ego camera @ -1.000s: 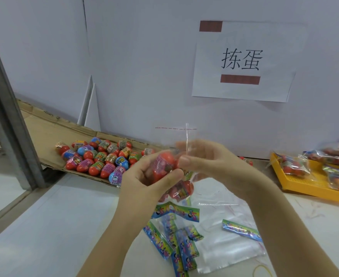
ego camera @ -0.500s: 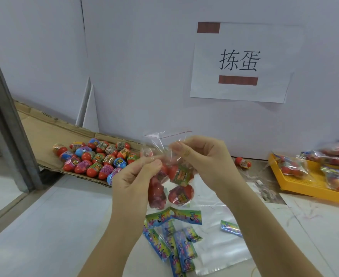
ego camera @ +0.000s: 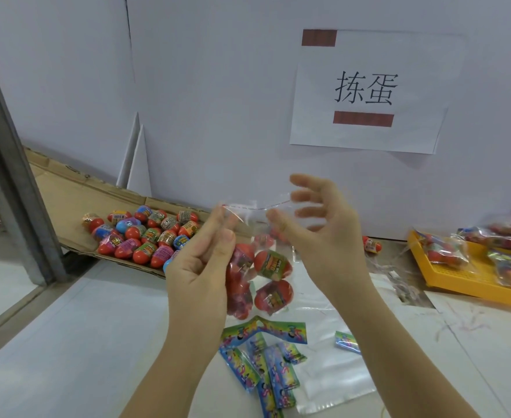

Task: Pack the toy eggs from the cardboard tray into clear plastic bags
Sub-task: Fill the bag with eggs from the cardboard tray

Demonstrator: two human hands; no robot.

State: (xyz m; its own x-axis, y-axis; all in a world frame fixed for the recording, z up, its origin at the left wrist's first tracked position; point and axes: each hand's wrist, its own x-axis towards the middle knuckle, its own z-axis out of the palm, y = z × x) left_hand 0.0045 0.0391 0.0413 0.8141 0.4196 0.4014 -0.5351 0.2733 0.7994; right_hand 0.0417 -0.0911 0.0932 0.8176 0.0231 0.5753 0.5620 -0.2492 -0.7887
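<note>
A clear plastic bag (ego camera: 260, 267) with several red toy eggs inside hangs in front of me above the table. My left hand (ego camera: 197, 267) pinches its top left edge between thumb and fingertips. My right hand (ego camera: 323, 236) holds the top right edge with its thumb on the film, its other fingers spread and blurred. The bag's mouth is stretched between both hands. Several loose red, blue and pink toy eggs (ego camera: 145, 233) lie on the cardboard tray (ego camera: 67, 200) at the left, behind my left hand.
A yellow tray (ego camera: 474, 279) at the right holds packed bags (ego camera: 504, 236). One stray egg (ego camera: 371, 244) lies by the wall. Colourful small packets (ego camera: 266, 357) and flat empty clear bags (ego camera: 332, 372) lie under my hands. A metal post (ego camera: 10, 176) stands at the left.
The bag, bunched between both hands a second ago, now hangs down with its top drawn out. My right fingers have spread and lifted, and my hands have moved apart.
</note>
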